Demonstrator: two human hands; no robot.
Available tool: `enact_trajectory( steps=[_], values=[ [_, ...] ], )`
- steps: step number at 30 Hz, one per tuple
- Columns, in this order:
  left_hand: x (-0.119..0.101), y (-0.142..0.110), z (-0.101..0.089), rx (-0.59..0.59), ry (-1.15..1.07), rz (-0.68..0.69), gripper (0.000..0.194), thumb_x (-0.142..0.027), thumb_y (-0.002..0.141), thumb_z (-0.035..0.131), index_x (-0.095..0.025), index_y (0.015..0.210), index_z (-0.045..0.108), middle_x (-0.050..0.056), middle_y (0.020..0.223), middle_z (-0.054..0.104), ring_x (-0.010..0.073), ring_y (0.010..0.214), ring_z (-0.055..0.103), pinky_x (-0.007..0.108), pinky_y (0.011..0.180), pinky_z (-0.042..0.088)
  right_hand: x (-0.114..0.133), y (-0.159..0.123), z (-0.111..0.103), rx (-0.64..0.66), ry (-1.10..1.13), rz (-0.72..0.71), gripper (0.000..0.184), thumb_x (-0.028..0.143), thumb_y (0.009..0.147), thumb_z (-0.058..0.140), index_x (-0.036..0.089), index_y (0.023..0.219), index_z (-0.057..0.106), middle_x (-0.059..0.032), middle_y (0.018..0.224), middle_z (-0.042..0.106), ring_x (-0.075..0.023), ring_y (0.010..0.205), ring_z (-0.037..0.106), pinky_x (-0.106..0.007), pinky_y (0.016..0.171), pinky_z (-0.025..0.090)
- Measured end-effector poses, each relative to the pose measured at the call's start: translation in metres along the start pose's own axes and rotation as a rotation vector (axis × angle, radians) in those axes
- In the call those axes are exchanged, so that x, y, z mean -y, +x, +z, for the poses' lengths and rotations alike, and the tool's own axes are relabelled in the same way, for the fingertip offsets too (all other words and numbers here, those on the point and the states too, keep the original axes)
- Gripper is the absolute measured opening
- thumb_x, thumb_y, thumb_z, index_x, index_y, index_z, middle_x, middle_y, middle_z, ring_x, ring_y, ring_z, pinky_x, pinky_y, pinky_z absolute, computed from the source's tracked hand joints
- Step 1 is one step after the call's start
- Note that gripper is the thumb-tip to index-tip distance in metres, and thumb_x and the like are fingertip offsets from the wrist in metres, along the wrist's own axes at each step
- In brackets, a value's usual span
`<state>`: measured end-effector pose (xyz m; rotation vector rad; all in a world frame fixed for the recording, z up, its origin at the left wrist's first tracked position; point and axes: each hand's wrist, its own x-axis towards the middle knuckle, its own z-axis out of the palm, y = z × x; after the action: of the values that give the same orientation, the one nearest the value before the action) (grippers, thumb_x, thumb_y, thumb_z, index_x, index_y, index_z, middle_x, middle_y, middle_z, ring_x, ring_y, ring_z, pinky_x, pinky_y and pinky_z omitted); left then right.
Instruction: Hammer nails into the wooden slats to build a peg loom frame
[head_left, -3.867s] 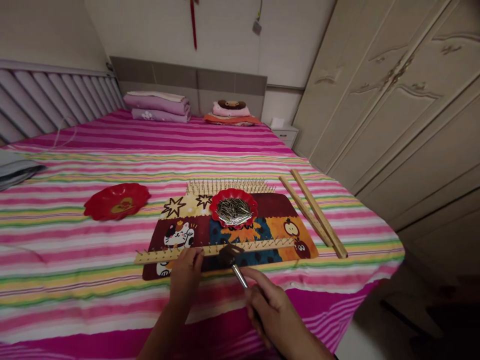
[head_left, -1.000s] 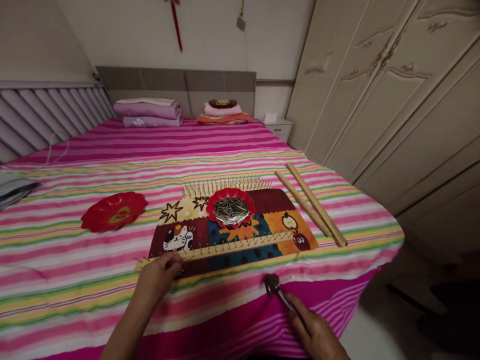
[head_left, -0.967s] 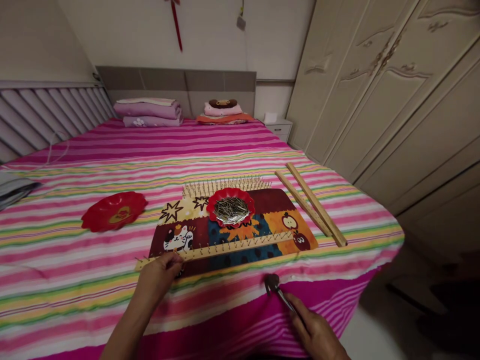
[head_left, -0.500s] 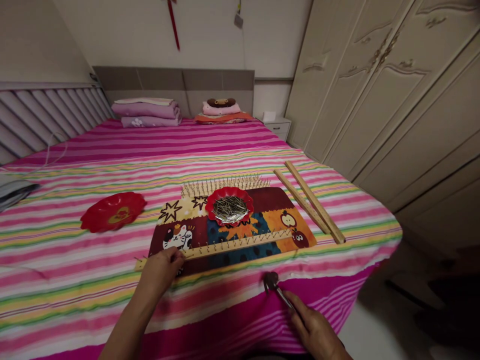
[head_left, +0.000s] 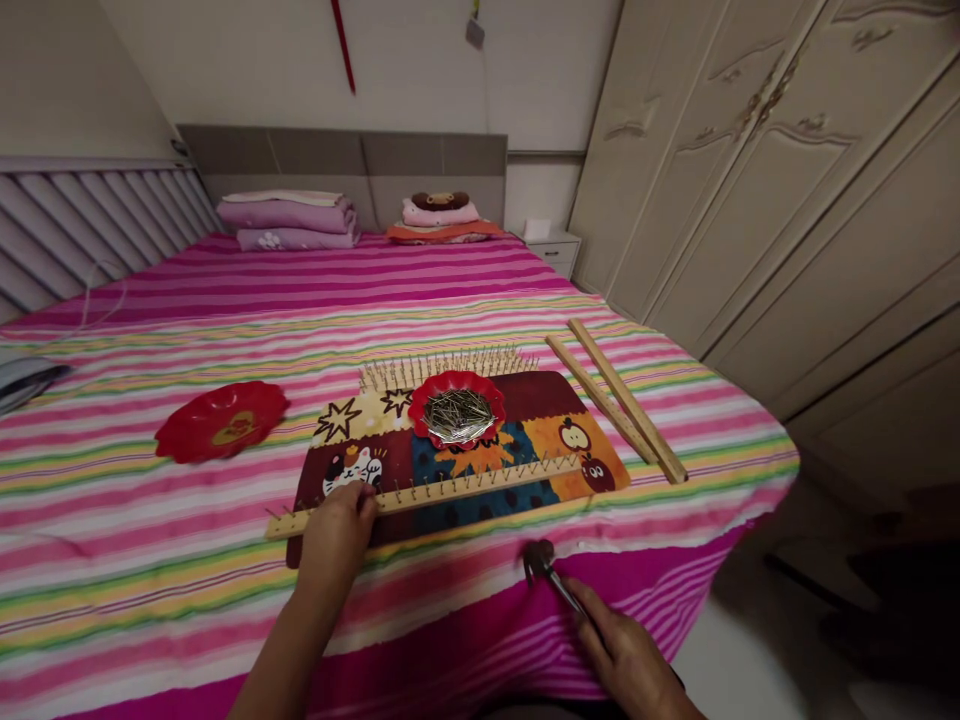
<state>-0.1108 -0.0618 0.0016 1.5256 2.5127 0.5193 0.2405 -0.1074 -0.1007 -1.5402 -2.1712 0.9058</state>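
Note:
My left hand (head_left: pixel 341 530) is closed over the near wooden strip (head_left: pixel 472 487), toward its left end. Its fingertips sit among the nails there and partly hide the wood. A row of nails stands up along this strip, with a few leaning at the left end. My right hand (head_left: pixel 626 645) grips a claw hammer (head_left: pixel 559 585) by its handle, the head low over the bed's near edge and apart from the strip. Beneath the strip lies a patterned mat (head_left: pixel 551 395). On the mat is a red scalloped dish (head_left: pixel 422 428) full of loose nails (head_left: pixel 461 415).
Behind the dish are strips studded with upright nails (head_left: pixel 442 368). Two wooden strips (head_left: pixel 626 400) lie to the right. A red plate (head_left: pixel 202 415) rests on the striped bedsheet (head_left: pixel 150 560) at left. Folded bedding (head_left: pixel 289 220) is at the headboard, and a wardrobe (head_left: pixel 712 180) stands at right.
My left hand has shifted a little to the right along the strip. The hammer stays in my right hand, nearly in place. The view has moved slightly.

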Motion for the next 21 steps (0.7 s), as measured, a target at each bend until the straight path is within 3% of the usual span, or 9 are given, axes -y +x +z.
enact_trajectory(
  steps=[6,13,15,17,19,21],
  values=[
    [0.006,-0.017,0.025,-0.2,-0.413,-0.223,0.023,-0.039,0.069,0.054,-0.022,0.085,0.059,0.0,0.072,0.069,0.0177,0.075,0.065,0.027,0.072,0.046,0.001,0.001,0.0,-0.032,0.046,-0.002,0.044,0.025,0.086,0.041,0.02,0.128,0.053,-0.0096,0.101,0.075,-0.0219,0.084,0.072,-0.027,0.071,0.055],
    [0.002,-0.024,0.032,-0.185,-0.45,-0.201,0.021,-0.041,0.073,0.053,-0.024,0.081,0.063,-0.001,0.076,0.069,0.0158,0.073,0.062,0.026,0.07,0.046,0.013,-0.004,0.003,-0.036,0.375,0.07,0.041,0.04,0.086,0.045,0.021,0.119,0.059,-0.0088,0.1,0.074,-0.0227,0.095,0.068,-0.028,0.081,0.052],
    [0.003,-0.024,0.034,-0.204,-0.457,-0.176,0.019,-0.039,0.073,0.053,-0.025,0.08,0.063,-0.001,0.077,0.069,0.0157,0.073,0.062,0.026,0.07,0.046,0.031,-0.003,0.003,-0.02,0.512,0.111,0.045,0.049,0.086,0.044,0.021,0.119,0.058,-0.0053,0.08,0.073,-0.0204,0.077,0.069,-0.027,0.069,0.054],
    [0.005,-0.023,0.037,-0.217,-0.462,-0.151,0.018,-0.038,0.073,0.053,-0.024,0.078,0.064,0.0,0.078,0.069,0.0163,0.076,0.062,0.026,0.071,0.045,0.058,0.005,0.001,0.025,0.641,0.161,0.053,0.056,0.085,0.04,0.021,0.123,0.053,0.0031,0.055,0.059,-0.0142,0.047,0.059,-0.022,0.045,0.048],
    [0.007,-0.022,0.04,-0.233,-0.466,-0.122,0.017,-0.037,0.073,0.053,-0.024,0.076,0.064,0.0,0.08,0.07,0.0167,0.079,0.062,0.026,0.073,0.045,0.09,0.018,-0.004,0.078,0.735,0.165,0.055,0.058,0.083,0.044,0.021,0.124,0.05,0.0082,0.049,0.049,-0.0081,0.034,0.042,-0.016,0.034,0.034],
    [0.01,-0.022,0.044,-0.249,-0.466,-0.091,0.018,-0.037,0.073,0.052,-0.023,0.075,0.064,0.0,0.081,0.07,0.0165,0.078,0.062,0.026,0.073,0.045,0.123,0.035,-0.01,0.123,0.791,0.127,0.05,0.052,0.084,0.046,0.023,0.124,0.048,0.0094,0.05,0.049,-0.0059,0.031,0.034,-0.015,0.031,0.028]
  ],
)
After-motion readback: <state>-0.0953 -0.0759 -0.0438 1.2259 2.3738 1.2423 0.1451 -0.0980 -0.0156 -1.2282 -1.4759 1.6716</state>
